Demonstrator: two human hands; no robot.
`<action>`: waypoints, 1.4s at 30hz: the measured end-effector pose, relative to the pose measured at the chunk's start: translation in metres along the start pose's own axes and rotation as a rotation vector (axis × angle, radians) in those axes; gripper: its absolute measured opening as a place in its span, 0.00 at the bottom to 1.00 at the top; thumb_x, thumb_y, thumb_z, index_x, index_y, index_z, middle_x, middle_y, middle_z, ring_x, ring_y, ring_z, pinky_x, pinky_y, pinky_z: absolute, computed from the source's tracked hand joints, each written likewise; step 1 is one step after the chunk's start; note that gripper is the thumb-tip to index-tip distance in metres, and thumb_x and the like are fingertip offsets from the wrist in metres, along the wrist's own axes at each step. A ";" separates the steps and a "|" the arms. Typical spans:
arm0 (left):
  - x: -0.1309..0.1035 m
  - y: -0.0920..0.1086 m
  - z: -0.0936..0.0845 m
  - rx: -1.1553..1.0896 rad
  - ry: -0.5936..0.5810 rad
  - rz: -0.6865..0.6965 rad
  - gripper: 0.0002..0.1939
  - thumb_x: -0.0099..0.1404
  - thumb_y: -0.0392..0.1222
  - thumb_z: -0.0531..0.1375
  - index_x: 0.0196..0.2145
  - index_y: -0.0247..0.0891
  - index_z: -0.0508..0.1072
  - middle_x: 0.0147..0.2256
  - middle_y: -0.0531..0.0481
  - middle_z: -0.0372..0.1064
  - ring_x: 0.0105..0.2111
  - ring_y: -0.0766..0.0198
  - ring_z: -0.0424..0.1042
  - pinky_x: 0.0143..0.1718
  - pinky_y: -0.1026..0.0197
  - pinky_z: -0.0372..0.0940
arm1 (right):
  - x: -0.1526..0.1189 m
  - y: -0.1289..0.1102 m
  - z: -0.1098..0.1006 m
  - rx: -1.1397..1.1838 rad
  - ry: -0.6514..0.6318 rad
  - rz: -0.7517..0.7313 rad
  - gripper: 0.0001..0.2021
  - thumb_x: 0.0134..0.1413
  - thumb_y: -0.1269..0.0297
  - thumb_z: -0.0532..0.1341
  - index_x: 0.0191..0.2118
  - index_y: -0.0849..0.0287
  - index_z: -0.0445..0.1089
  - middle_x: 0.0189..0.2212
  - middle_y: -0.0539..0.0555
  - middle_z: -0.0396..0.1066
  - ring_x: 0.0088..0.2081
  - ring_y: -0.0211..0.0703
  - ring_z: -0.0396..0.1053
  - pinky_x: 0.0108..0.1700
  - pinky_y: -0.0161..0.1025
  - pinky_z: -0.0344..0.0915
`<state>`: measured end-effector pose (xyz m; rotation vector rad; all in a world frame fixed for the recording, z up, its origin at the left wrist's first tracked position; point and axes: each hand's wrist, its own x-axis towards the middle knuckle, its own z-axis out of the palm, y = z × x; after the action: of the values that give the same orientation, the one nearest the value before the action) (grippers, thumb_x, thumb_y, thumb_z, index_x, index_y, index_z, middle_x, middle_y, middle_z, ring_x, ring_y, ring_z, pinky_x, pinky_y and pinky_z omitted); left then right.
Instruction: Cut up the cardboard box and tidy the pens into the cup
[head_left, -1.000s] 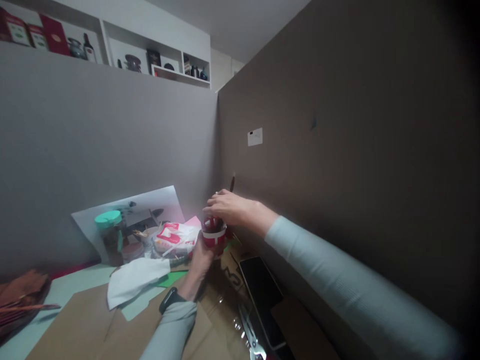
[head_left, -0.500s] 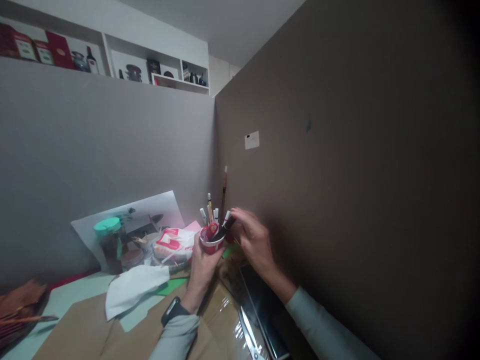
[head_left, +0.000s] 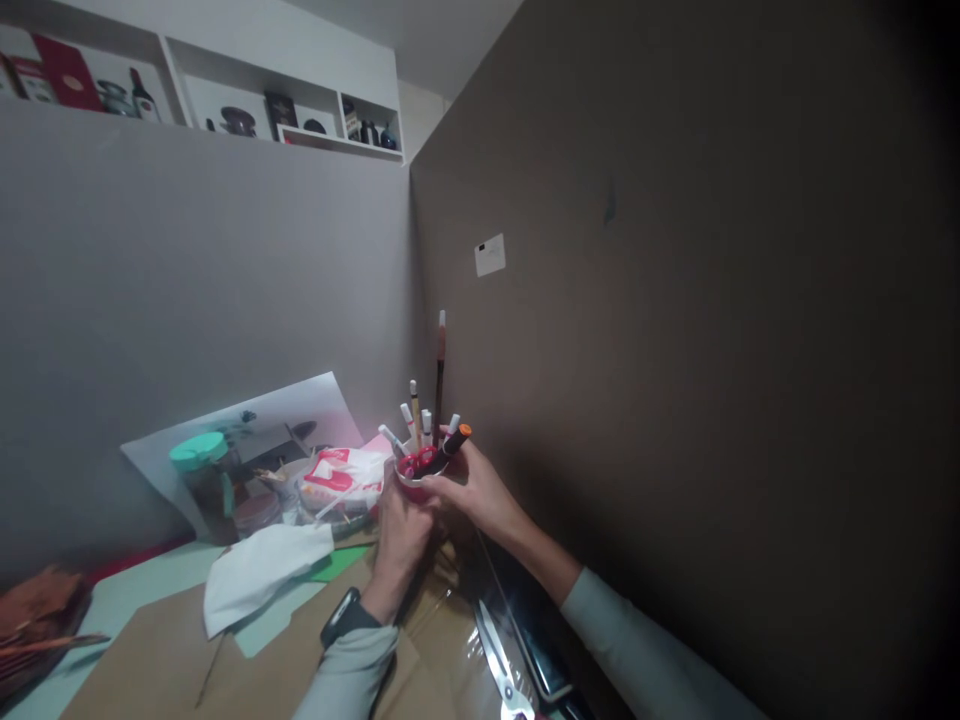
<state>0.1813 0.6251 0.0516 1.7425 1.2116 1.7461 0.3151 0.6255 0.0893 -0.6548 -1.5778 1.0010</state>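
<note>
Both hands are on a small red cup [head_left: 417, 478] held above the desk near the corner of the two partition walls.

Left hand [head_left: 401, 535]: wraps the cup from below and from the near side, fingers curled around its lower wall. The cup's base is hidden by this hand. A dark watch [head_left: 343, 617] sits on the wrist.

Right hand [head_left: 471, 490]: comes in from the right, fingers closed against the cup's right side and rim. The thumb and forefinger seem to pinch a marker with an orange cap [head_left: 457, 439] that leans out over the rim, though the grip is small and dim, so this is not certain.

Cup contents: several white-capped pens [head_left: 414, 420] stand up above the fingers, a long dark brush [head_left: 439, 375] rises well above them, and red scissor handles [head_left: 424, 459] show at the rim.

Left of the fingers: a red-and-white packet [head_left: 341, 475], and farther left a jar with a teal lid [head_left: 201, 470]. A white cloth [head_left: 259, 570] lies nearer the camera, left of the left wrist, on green paper [head_left: 135, 598] and brown cardboard [head_left: 172, 660].

Below the right forearm: a dark phone [head_left: 529, 620], with metal scissors [head_left: 499, 665] just beside it on clear plastic wrap.
</note>
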 end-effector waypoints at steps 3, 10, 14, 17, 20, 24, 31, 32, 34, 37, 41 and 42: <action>0.000 0.000 0.000 0.051 0.014 0.030 0.17 0.59 0.37 0.60 0.47 0.42 0.69 0.47 0.45 0.65 0.47 0.54 0.66 0.53 0.52 0.60 | 0.004 0.003 0.002 0.039 0.024 0.030 0.33 0.46 0.60 0.71 0.58 0.61 0.63 0.52 0.60 0.74 0.52 0.50 0.73 0.57 0.46 0.66; -0.002 -0.001 0.001 0.063 -0.017 0.014 0.22 0.53 0.33 0.59 0.47 0.42 0.70 0.45 0.46 0.67 0.46 0.54 0.68 0.51 0.52 0.62 | 0.011 0.003 0.002 0.069 -0.084 0.039 0.21 0.41 0.66 0.73 0.45 0.59 0.75 0.44 0.54 0.78 0.49 0.52 0.74 0.56 0.46 0.67; -0.003 0.000 0.002 0.041 -0.021 -0.015 0.23 0.52 0.36 0.59 0.48 0.39 0.66 0.45 0.43 0.69 0.45 0.52 0.70 0.49 0.50 0.64 | 0.014 0.006 0.000 0.088 -0.141 0.032 0.19 0.39 0.66 0.73 0.42 0.57 0.76 0.40 0.51 0.78 0.46 0.50 0.74 0.53 0.46 0.67; -0.002 0.002 0.003 0.036 -0.033 -0.014 0.25 0.52 0.38 0.59 0.50 0.38 0.66 0.46 0.43 0.69 0.46 0.51 0.71 0.50 0.48 0.65 | 0.015 0.009 -0.001 0.083 -0.137 0.039 0.19 0.39 0.63 0.74 0.41 0.58 0.77 0.39 0.51 0.79 0.45 0.50 0.74 0.53 0.47 0.67; -0.001 0.003 0.003 0.051 -0.036 -0.008 0.24 0.52 0.39 0.58 0.49 0.37 0.68 0.46 0.41 0.69 0.47 0.50 0.70 0.52 0.45 0.64 | 0.015 0.011 -0.002 0.073 -0.125 0.047 0.19 0.37 0.60 0.75 0.39 0.59 0.78 0.39 0.52 0.79 0.44 0.52 0.75 0.52 0.48 0.68; -0.001 0.000 0.006 0.071 -0.060 -0.040 0.25 0.56 0.43 0.60 0.52 0.37 0.67 0.48 0.40 0.69 0.48 0.50 0.70 0.53 0.46 0.65 | 0.021 0.014 -0.007 0.025 -0.084 0.066 0.18 0.40 0.60 0.74 0.39 0.61 0.78 0.37 0.53 0.79 0.42 0.52 0.76 0.50 0.50 0.69; -0.001 -0.012 0.003 0.106 0.068 -0.127 0.24 0.59 0.45 0.59 0.52 0.37 0.69 0.50 0.40 0.71 0.49 0.53 0.71 0.46 0.52 0.71 | 0.046 0.037 -0.027 -0.237 0.045 0.126 0.11 0.61 0.64 0.67 0.47 0.62 0.73 0.47 0.56 0.74 0.49 0.49 0.73 0.54 0.54 0.69; -0.001 -0.012 0.002 0.118 0.094 -0.139 0.21 0.59 0.44 0.58 0.50 0.36 0.70 0.47 0.40 0.72 0.47 0.54 0.73 0.44 0.52 0.71 | 0.049 0.043 -0.029 -0.285 0.066 0.142 0.11 0.62 0.63 0.66 0.48 0.62 0.73 0.48 0.56 0.74 0.50 0.50 0.72 0.54 0.55 0.68; 0.001 -0.014 0.000 0.139 0.146 -0.151 0.18 0.59 0.43 0.56 0.46 0.37 0.72 0.44 0.41 0.74 0.43 0.54 0.74 0.44 0.51 0.72 | 0.054 0.053 -0.031 -0.372 0.102 0.173 0.12 0.62 0.63 0.66 0.48 0.62 0.72 0.48 0.56 0.73 0.50 0.50 0.72 0.54 0.55 0.68; 0.003 -0.019 -0.003 0.159 0.215 -0.159 0.15 0.59 0.41 0.56 0.43 0.39 0.72 0.42 0.43 0.75 0.41 0.54 0.75 0.44 0.50 0.72 | 0.060 0.063 -0.027 -0.463 0.142 0.195 0.12 0.62 0.63 0.66 0.49 0.62 0.72 0.48 0.56 0.73 0.49 0.50 0.72 0.53 0.55 0.69; 0.006 -0.031 -0.008 0.156 0.292 -0.242 0.13 0.57 0.35 0.55 0.41 0.40 0.72 0.38 0.45 0.75 0.38 0.54 0.76 0.40 0.52 0.72 | 0.064 0.069 -0.018 -0.523 0.191 0.195 0.13 0.63 0.62 0.65 0.49 0.62 0.71 0.47 0.56 0.73 0.49 0.50 0.72 0.52 0.53 0.70; 0.007 -0.034 -0.010 0.149 0.306 -0.273 0.13 0.58 0.34 0.55 0.41 0.39 0.72 0.38 0.45 0.75 0.37 0.54 0.77 0.38 0.53 0.72 | 0.065 0.072 -0.016 -0.532 0.205 0.194 0.13 0.63 0.62 0.65 0.50 0.62 0.71 0.47 0.56 0.73 0.48 0.50 0.72 0.52 0.53 0.70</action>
<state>0.1609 0.6467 0.0307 1.3361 1.6588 1.8373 0.3077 0.7187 0.0601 -1.2552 -1.6236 0.6193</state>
